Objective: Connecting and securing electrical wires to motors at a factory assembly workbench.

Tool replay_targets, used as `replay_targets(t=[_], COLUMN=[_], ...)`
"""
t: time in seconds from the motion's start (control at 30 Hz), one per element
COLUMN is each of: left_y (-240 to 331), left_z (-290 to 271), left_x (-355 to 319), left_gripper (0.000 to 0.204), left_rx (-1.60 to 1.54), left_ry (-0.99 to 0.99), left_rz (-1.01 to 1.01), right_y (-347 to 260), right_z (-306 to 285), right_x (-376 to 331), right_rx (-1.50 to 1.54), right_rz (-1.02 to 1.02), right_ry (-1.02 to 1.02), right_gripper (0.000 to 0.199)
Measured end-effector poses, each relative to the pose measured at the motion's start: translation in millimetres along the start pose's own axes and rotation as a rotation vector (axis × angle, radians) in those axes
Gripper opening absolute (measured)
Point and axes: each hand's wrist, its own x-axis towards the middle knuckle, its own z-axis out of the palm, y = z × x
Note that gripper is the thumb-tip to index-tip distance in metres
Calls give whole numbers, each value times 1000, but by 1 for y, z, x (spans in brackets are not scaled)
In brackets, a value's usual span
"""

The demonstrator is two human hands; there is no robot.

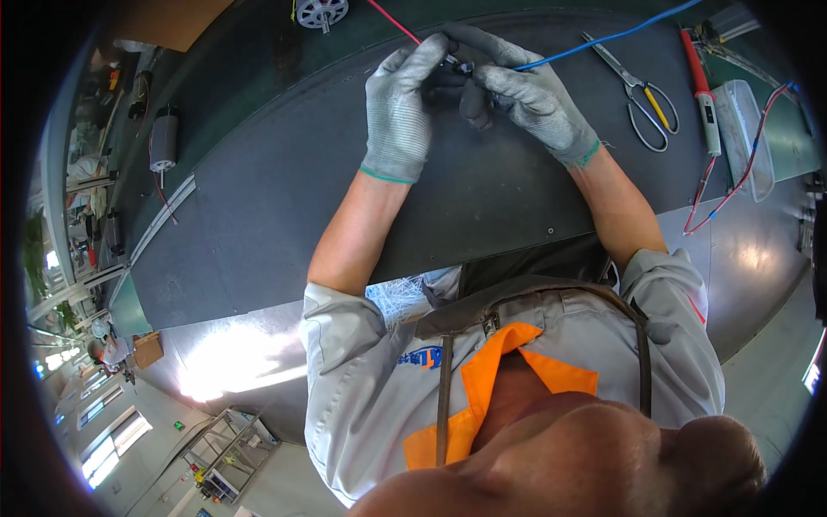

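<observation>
Small dark part: mostly hidden between gloved left hand and right hand; kind unclear
Red wire: far end cut off at top edge
Blue wire: runs out at top edge
Fan wheel: clipped by top edge

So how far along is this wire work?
Mid-job, I'd judge. Both grey-gloved hands, left hand and right hand, pinch a small dark part where the red wire and blue wire meet. The yellow-handled scissors and red-handled tool lie aside. Whether the joint is finished can't be told.
</observation>
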Motion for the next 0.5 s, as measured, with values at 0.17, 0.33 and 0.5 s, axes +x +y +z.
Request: replay_targets(t=[0.17,0.33,0.5], left_y=[-8,-4,-15], left_z=[0,3,-8], left_x=[-2,-3,7], left_gripper=[22,27,28], left_rx=[-90,-150,-237], left_ry=[-27,-93,-165], left_rz=[30,-34,-124], right_y=[-1,4,-1], right_z=[9,5,4], right_x=[1,2,-1], right_rx=[51,110,76], right_rz=[54,87,90], right_ry=[96,106,99], right_gripper=[56,56,58])
